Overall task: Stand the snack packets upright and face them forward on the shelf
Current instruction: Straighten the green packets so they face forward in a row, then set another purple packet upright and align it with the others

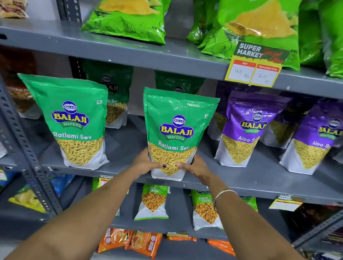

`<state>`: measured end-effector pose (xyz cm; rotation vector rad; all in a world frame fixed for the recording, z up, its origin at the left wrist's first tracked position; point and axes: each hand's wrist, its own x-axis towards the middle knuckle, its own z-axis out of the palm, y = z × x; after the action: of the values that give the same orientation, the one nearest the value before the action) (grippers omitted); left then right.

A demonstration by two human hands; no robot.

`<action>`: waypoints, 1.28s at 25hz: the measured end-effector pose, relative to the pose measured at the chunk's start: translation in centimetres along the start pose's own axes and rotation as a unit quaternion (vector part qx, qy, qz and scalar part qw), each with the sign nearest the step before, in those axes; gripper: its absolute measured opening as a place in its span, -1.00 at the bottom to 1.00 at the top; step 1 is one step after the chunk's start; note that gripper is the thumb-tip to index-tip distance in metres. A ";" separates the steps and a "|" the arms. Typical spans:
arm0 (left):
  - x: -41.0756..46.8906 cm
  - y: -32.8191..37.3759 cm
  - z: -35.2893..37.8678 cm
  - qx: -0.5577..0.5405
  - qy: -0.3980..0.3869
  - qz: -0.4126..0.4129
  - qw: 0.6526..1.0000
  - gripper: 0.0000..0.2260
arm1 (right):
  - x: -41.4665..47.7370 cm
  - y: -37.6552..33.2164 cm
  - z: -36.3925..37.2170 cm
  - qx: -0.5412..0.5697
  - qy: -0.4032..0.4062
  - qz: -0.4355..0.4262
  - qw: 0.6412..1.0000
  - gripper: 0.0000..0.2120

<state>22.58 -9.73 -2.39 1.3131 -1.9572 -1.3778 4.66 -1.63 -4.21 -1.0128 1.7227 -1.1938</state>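
Both forearms extend forward and upward from the bottom of the view, converging on the middle shelf (122, 168). Left hand (146, 161) clamped on the lower left side of a green Ratlami Sev packet (176, 130), thumb laid across the front over the clear window, fingers wrapped behind and hidden. Right hand (195, 165) clamped on the lower right side of the same packet, thumb likewise on the front, tip near the left thumb but not touching it. A thin bangle (224, 193) sits on the right wrist. The held packet stands upright, printed face forward, its white base at the front lip of the shelf; whether the base bears fully on the shelf cannot be told. Green upper body, blue and yellow logo, clear lower window showing thin yellow strands; top edge flat, slightly creased. To its left, well apart, a second Ratlami Sev packet (72, 122) stands upright but leaning a little left, also face forward. More green packets stand behind both, in shadow. To the right, two purple Aloo Sev packets (246, 131) stand upright at the front, others behind. A yellow price tag (255, 64) hangs on the upper shelf edge, below green chip bags (257, 23).
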 end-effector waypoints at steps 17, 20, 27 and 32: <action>1.2 10.4 15.5 -0.033 -0.141 -0.043 0.988 -0.64 | -1.5 3.9 -19.0 -0.187 0.238 0.125 0.945 -0.34; 4.2 12.3 19.8 -0.130 -0.078 0.000 0.988 -0.44 | 0.4 4.4 -22.4 -0.084 0.180 0.045 0.979 -0.21; 5.7 12.1 23.8 -0.158 0.058 0.015 0.986 -0.47 | 4.6 7.1 -24.8 -0.008 0.068 0.027 0.997 -0.23; 2.6 11.8 24.3 -0.139 0.078 0.001 0.987 -0.51 | 3.7 10.6 -24.3 -0.052 0.056 0.022 0.997 0.07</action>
<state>-2.31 1.00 -2.76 1.2441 -1.5986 -1.4392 -20.74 5.39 -8.99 -0.9800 1.9005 -1.1625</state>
